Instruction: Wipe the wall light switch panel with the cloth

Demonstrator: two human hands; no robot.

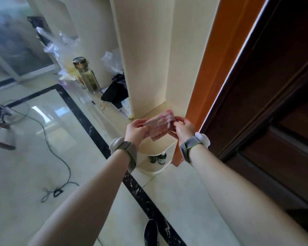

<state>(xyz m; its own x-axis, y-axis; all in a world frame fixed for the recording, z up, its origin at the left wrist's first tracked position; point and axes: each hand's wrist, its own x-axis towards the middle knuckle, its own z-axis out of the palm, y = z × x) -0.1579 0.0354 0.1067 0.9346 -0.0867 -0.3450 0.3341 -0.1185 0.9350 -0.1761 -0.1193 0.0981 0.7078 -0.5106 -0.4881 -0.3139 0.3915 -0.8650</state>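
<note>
A small pink cloth is held between both hands in front of a cream wall corner, above a low cream shelf. My left hand grips its left edge with thumb and fingers. My right hand pinches its right edge. The cloth looks bunched or folded. Both wrists wear grey bands with white pucks. No light switch panel shows in this view.
A cream shelf unit stands below the hands, with two dark bottles under it. A glass bottle, plastic bags and a black item sit on the counter at left. A brown door is at right. A cable trails on the tiled floor.
</note>
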